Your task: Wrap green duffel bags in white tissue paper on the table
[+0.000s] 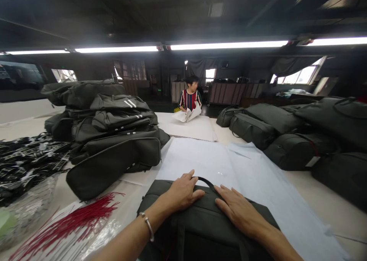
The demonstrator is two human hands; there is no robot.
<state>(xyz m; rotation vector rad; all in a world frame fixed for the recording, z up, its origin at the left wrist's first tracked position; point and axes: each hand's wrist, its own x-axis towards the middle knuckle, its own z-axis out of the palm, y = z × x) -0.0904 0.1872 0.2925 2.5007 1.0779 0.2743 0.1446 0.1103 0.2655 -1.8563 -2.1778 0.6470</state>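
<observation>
A dark green bag point(209, 222) lies in front of me on sheets of white paper point(197, 158). My left hand point(185, 190) rests flat on its top, fingers stretched out beside one end of the black carry handle point(205, 181). At the handle's other end, my right hand point(236, 205) also lies on the bag with its fingers extended. Neither hand is wrapped round anything. The lower part of the bag runs out of the picture.
Dark bags point(114, 158) are piled at left, near black straps point(31, 161), red cords point(86, 211) and clear plastic point(37, 207). More stuffed bags point(301, 146) line the right side. Across the table, a person point(190, 96) in a striped top handles white paper point(187, 115).
</observation>
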